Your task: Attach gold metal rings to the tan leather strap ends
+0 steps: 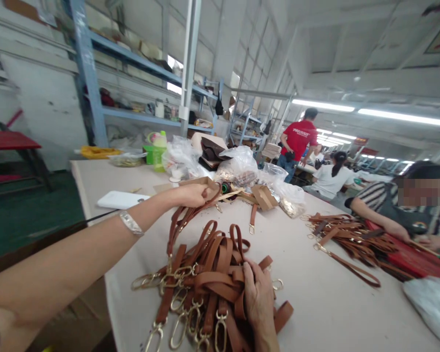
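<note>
A heap of brown leather straps (220, 278) with gold-coloured metal clasps lies at the front of the table. My right hand (258, 293) rests on the right side of this heap, its fingers closed around some of the straps. My left hand (196, 194) reaches out beyond the heap, fingers wrapped round a brown strap near its far end; the strap hangs down toward the heap. A single short strap (253, 217) with a clasp lies beyond the heap, in front of a small cardboard box (264, 197).
Behind are plastic bags (242, 164), a green bottle (159, 151) and a white phone-like object (121, 199) on the table (304, 293). At the right, a person in a striped top sits by another strap pile (352, 239). Blue shelves (139, 115) stand behind.
</note>
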Demonstrator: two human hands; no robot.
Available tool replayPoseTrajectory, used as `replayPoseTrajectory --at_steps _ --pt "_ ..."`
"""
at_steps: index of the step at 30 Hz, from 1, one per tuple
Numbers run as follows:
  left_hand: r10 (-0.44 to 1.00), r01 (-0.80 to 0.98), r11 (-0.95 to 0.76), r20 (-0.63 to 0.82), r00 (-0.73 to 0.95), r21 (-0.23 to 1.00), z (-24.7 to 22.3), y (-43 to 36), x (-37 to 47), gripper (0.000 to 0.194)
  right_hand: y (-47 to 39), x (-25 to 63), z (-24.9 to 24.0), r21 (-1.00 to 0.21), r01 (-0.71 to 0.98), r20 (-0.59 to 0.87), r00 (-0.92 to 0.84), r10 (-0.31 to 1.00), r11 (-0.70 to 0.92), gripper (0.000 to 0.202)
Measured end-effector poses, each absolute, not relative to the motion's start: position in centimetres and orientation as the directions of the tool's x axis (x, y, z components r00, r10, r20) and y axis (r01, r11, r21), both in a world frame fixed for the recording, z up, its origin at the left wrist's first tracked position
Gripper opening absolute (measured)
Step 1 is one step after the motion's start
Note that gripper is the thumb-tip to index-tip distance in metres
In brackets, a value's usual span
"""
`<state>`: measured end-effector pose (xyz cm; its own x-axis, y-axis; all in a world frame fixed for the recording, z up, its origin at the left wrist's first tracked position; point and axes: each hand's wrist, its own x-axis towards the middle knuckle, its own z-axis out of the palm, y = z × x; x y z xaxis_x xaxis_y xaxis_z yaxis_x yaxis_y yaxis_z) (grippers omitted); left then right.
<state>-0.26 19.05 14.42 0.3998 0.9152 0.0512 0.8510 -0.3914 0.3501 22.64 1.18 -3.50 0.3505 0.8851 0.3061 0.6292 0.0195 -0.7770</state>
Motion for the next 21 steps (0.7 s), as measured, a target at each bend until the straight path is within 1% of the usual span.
replayPoseTrajectory --at_steps 2,4,8,10,12,15,18,20,21 --pt "0.938 0.866 -0.337 0.051 0.344 0.369 13.1 18.7 -0.5 0.014 1.2 22.7 -3.5 -0.777 0.629 0.313 0.338 0.887 0.035 0.044" --pt "0.959 0.874 -0.276 0.051 0.279 0.400 11.4 18.3 -0.1 0.020 1.2 22.8 -3.5 -0.772 0.634 0.329 0.330 0.885 0.051 0.043" --pt "0.986 0.862 -0.160 0.047 0.158 0.481 7.1 17.0 1.7 0.040 1.3 22.8 -3.5 -0.759 0.648 0.358 0.339 0.870 0.060 0.045" --pt "0.991 0.849 -0.128 0.041 0.125 0.513 5.0 16.1 2.7 0.052 1.2 22.9 -3.5 -0.762 0.645 0.355 0.342 0.870 0.057 0.045" --pt "0.993 0.839 -0.117 0.048 0.108 0.531 3.6 15.4 3.2 0.059 1.2 22.8 -3.4 -0.763 0.643 0.358 0.342 0.869 0.061 0.045" --pt "0.989 0.829 -0.148 0.094 0.115 0.540 3.4 15.1 3.2 0.055 1.1 22.8 -3.3 -0.755 0.650 0.381 0.333 0.862 0.083 0.043" --pt "0.972 0.823 -0.225 0.180 0.151 0.521 5.2 16.0 3.4 0.054 1.0 22.7 -3.1 -0.746 0.658 0.402 0.326 0.856 0.100 0.042" --pt "0.947 0.815 -0.312 0.224 0.229 0.488 6.6 17.2 4.6 0.046 1.0 22.7 -3.1 -0.745 0.661 0.397 0.337 0.854 0.086 0.041" --pt "0.929 0.804 -0.368 0.225 0.295 0.466 7.2 17.8 5.6 0.040 1.1 22.7 -3.1 -0.747 0.661 0.388 0.345 0.855 0.072 0.040"
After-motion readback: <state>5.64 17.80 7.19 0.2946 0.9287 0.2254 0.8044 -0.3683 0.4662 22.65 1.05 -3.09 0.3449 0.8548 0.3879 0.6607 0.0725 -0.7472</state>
